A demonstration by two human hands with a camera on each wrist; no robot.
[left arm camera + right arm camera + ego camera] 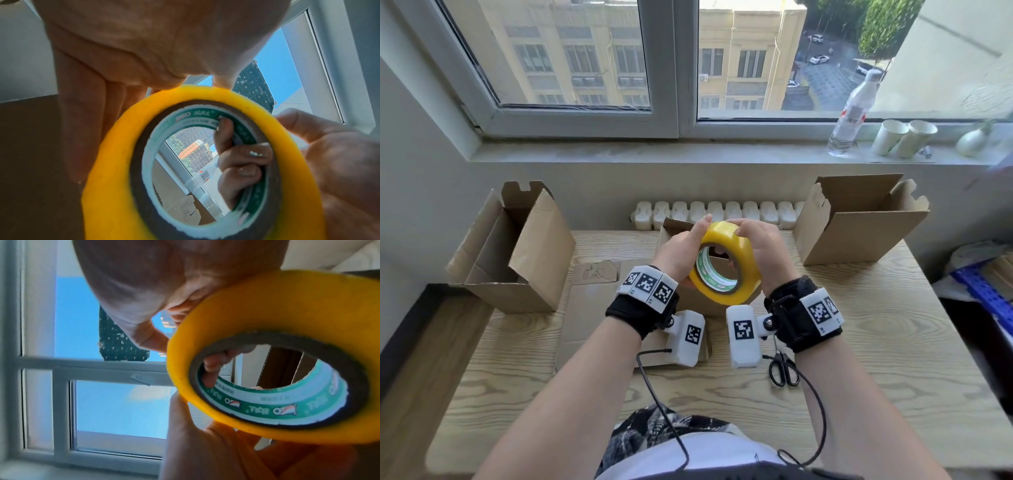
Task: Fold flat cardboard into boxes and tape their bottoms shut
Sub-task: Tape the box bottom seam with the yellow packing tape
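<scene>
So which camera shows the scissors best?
The head camera. The scissors lie on the table below the right hand. Both wrist cameras show only hands, the tape roll and the window, no scissors.

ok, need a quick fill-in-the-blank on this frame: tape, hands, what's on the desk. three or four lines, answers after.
1. Both hands, left hand and right hand, hold a roll of ____ tape.
2. Fingers of the ____ hand curl through the roll's core.
3. The black-handled ____ lie on the table near the right wrist.
4. Two paper cups stand on the ____.

Missing words: yellow; right; scissors; windowsill
</scene>
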